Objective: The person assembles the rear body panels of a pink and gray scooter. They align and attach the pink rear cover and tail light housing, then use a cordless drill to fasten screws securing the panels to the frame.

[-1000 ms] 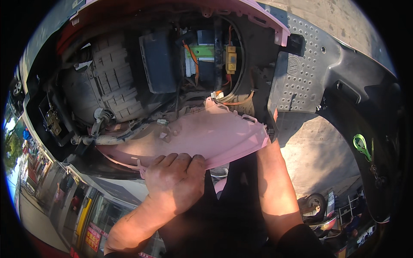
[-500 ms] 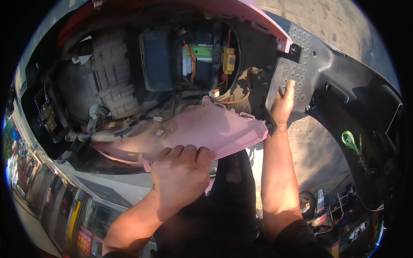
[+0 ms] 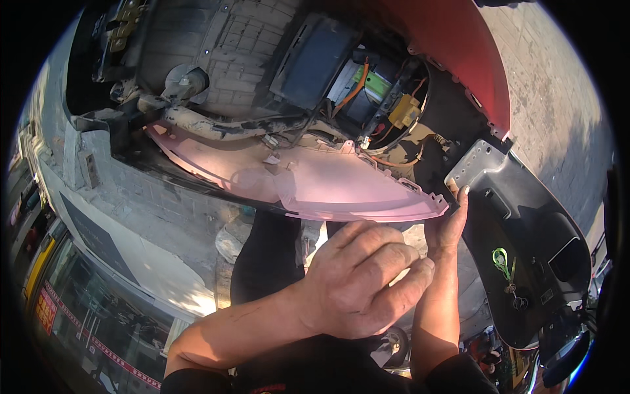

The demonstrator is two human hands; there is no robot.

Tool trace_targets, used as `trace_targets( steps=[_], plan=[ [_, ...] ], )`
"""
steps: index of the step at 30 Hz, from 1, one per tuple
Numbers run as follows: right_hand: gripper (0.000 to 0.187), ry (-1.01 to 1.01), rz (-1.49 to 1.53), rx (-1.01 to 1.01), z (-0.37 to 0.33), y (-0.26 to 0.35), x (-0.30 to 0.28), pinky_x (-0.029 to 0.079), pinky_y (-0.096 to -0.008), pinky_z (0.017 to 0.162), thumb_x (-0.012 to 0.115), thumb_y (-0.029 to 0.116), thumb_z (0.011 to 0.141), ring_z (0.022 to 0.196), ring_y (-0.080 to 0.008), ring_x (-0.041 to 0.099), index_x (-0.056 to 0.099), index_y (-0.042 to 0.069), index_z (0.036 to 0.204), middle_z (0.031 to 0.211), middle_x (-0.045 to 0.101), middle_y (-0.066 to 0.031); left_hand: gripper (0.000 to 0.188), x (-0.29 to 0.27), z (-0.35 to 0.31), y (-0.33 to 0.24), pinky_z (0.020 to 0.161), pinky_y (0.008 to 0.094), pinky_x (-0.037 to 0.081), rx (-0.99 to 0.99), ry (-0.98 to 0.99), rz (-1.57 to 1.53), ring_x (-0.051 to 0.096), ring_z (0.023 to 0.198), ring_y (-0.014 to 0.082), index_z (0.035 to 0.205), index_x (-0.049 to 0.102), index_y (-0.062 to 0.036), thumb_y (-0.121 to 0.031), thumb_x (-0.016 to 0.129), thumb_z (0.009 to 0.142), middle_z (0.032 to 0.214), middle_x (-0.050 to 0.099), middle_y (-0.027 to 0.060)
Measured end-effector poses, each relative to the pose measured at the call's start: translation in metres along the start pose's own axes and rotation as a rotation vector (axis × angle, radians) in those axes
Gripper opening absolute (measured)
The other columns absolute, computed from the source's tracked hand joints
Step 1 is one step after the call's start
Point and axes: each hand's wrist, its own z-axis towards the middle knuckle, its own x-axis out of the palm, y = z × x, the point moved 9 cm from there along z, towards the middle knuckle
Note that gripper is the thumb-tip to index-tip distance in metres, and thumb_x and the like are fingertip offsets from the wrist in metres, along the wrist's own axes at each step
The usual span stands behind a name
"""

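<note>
A pink curved side panel lies along the near edge of a vehicle body, its inner face up and clips along its far edge. My left hand hovers in front of the panel's near edge, with curled fingers and thumb drawn in. What it holds, if anything, cannot be made out. Beside the panel's right tip, my right hand has its thumb upright against the edge of a black plastic footboard. Its other fingers are hidden, so their grip is unclear.
Inside the body lie a dark box, orange cables, a yellow block and a dusty tube. A red panel curves along the far side. Keys on a green strap hang at the right.
My left hand has come off the pink panel's near edge and moved right. My right hand has shifted lower along the footboard. The whole view has turned.
</note>
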Motion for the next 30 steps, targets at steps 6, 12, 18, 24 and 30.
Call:
trace_targets(
  steps=[6, 12, 18, 24, 30],
  plan=[
    [0.046, 0.189, -0.711, -0.668, -0.087, 0.101, 0.019, 0.054, -0.0358, 0.091, 0.057, 0.031, 0.103, 0.106, -0.0226, 0.065, 0.054, -0.003, 0.134, 0.121, 0.064, -0.0158, 0.015, -0.008, -0.104, 0.044, 0.065, 0.0327, 0.055, -0.516, -0.099, -0.316, 0.067, 0.070, 0.0251, 0.097, 0.068, 0.0017, -0.002, 0.069, 0.082, 0.085, 0.068, 0.0114],
    [0.067, 0.739, -1.463, -1.132, -0.192, 0.053, 0.166, 0.050, -0.0413, 0.099, 0.082, 0.033, 0.083, 0.111, -0.0294, 0.066, 0.055, -0.004, 0.132, 0.117, 0.067, -0.0185, 0.016, 0.025, -0.241, 0.162, 0.073, 0.0258, 0.052, -1.164, -0.213, -0.500, 0.063, 0.078, 0.0091, 0.103, 0.067, 0.0027, -0.007, 0.063, 0.092, 0.085, 0.070, 0.0073],
    [0.057, 0.441, -1.710, -1.169, -0.179, 0.012, 0.201, 0.053, -0.0351, 0.088, 0.083, 0.033, 0.084, 0.095, -0.0201, 0.067, 0.059, 0.002, 0.126, 0.103, 0.071, -0.0120, 0.017, 0.039, -0.309, 0.234, 0.072, 0.0259, 0.049, -1.245, -0.515, -0.713, 0.060, 0.076, 0.0100, 0.099, 0.068, 0.0014, -0.013, 0.061, 0.093, 0.080, 0.065, 0.0024],
    [0.051, 0.682, -1.475, -1.161, -0.171, 0.014, 0.193, 0.045, -0.0287, 0.095, 0.078, 0.020, 0.090, 0.102, -0.0138, 0.060, 0.054, -0.001, 0.130, 0.113, 0.065, -0.0053, 0.023, 0.070, -0.317, 0.288, 0.088, 0.0394, 0.053, -1.205, -0.612, -0.863, 0.070, 0.098, 0.0340, 0.099, 0.070, -0.0015, -0.021, 0.063, 0.089, 0.097, 0.073, 0.0183],
    [0.052, 0.681, -1.530, -1.188, -0.167, 0.024, 0.190, 0.045, -0.0331, 0.098, 0.076, 0.025, 0.092, 0.109, -0.0185, 0.059, 0.053, 0.000, 0.132, 0.120, 0.063, -0.0082, 0.025, 0.037, -0.292, 0.343, 0.082, 0.0290, 0.052, -1.005, -0.827, -0.886, 0.066, 0.088, 0.0153, 0.115, 0.065, 0.0040, -0.013, 0.062, 0.097, 0.096, 0.071, 0.0107]
  ],
)
